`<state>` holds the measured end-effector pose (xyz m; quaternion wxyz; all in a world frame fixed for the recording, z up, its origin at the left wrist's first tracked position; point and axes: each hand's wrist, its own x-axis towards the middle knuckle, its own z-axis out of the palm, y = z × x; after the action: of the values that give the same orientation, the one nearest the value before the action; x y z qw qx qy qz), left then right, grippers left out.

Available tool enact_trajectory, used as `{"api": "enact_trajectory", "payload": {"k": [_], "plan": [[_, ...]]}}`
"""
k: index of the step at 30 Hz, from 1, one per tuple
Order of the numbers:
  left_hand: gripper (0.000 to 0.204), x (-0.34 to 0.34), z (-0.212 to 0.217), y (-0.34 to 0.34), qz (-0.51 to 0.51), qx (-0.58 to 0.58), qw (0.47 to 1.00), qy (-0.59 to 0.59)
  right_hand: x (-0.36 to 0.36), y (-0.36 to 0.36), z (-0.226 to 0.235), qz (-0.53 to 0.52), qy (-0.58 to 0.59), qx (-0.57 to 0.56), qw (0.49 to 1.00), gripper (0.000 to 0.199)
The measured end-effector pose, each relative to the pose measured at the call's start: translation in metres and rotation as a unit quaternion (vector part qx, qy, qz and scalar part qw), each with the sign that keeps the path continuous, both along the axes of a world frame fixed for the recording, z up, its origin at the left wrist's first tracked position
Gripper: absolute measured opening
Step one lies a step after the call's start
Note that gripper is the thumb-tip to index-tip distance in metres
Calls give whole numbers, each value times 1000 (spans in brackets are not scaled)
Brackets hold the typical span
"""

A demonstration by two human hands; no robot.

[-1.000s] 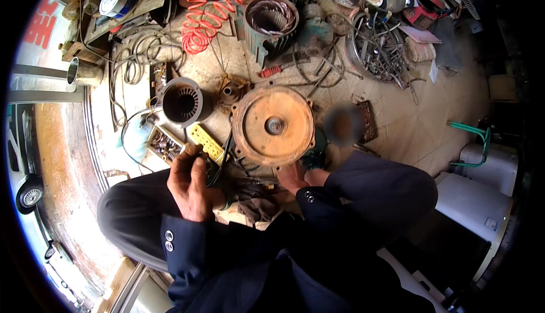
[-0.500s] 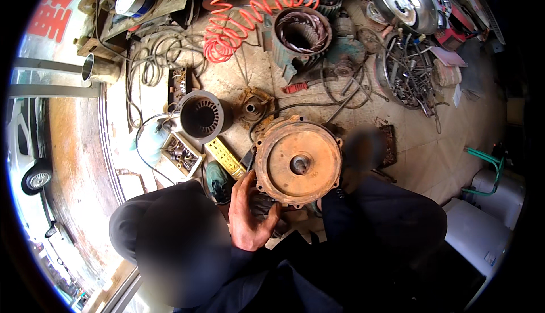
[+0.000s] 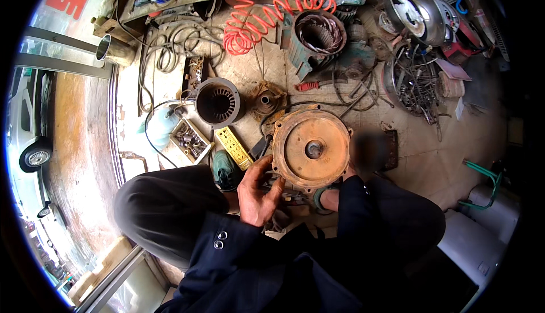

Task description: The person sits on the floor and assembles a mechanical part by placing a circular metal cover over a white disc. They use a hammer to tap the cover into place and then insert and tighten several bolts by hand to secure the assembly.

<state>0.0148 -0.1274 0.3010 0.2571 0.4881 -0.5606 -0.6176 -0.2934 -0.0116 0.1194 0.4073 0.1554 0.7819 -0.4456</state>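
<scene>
A rusty round motor end cover with bolt lugs round its rim and a shaft end in its central hole is in front of me, between my knees. My left hand grips its lower left edge, fingers curled at the rim and thumb apart below. At the lower right edge is my right hand, mostly hidden by the cover and my dark sleeve; the part that shows is against the rim. Just beyond, a greasy flange with a hub lies on the floor, beside a grey slotted motor stator.
A yellow power strip and a box of small metal parts lie left of the cover. Farther off stand a green motor housing, a coiled red air hose and a basin of tools. Cables cross the floor.
The whole view has shifted, so the floor things and the end cover sit further right and higher. My right hand now shows at the cover's right edge; my left hand keeps its grip.
</scene>
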Motion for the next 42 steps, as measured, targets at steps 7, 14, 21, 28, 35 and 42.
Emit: {"api": "enact_trajectory", "payload": {"k": [7,14,21,28,35,42], "plan": [[38,1,-3,-16,-24,-127,989,-72,49,57,131,-56,-44,-198,978,15],[65,3,21,-10,-95,-144,976,-130,183,92,261,-109,-76,-220,966,29],[107,-7,-1,8,-107,-236,955,-146,206,106,249,15,-189,-248,950,35],[105,-6,-10,8,-81,-198,973,-91,208,95,256,83,-140,-249,955,26],[95,-9,-3,9,-82,-235,961,-121,205,98,252,63,-159,-243,955,21],[97,-10,0,8,-85,-225,960,-141,202,95,252,63,-165,-246,953,20]]}}
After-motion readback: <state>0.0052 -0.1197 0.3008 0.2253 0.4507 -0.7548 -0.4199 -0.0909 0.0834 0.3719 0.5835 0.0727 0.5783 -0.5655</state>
